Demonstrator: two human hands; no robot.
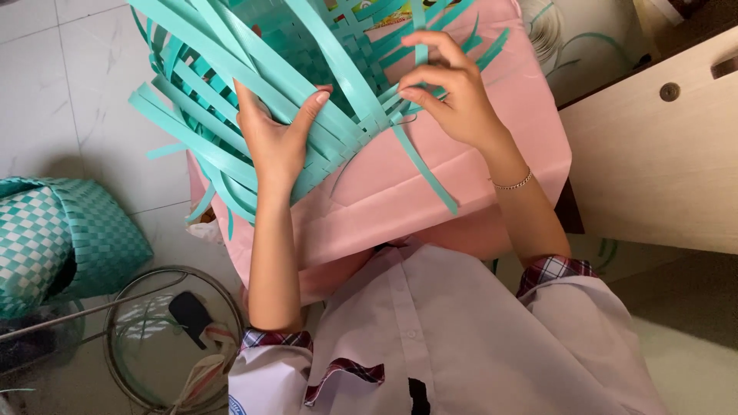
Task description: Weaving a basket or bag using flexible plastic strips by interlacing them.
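I look down from the head camera at two bare hands working on a half-woven basket of teal plastic strips, which rests on a pink cloth spread over the lap. The woven part sits between the two hands and just above them, and loose strip ends fan outward past both.

The left hand is spread fairly wide, palm pressed against the weave, thumb stretched to the right across several strips, fingers lying under or along the bundle fanning to its left. It steadies the work rather than closing around any one strip.

The right hand is narrowed to a pinch: thumb and fingertips hold a single upright teal strip at the upper edge of the weave. A thin gold bracelet circles that wrist. Below this hand one long loose strip trails down across the pink cloth.

Nearer me than the hands I see a white shirt with plaid-trimmed sleeves. Far to the left of the left hand, on the pale tiled floor, lies a finished teal-and-white checkered woven basket, and below it a round wire frame. To the right of the right hand stands a pale wooden cabinet.
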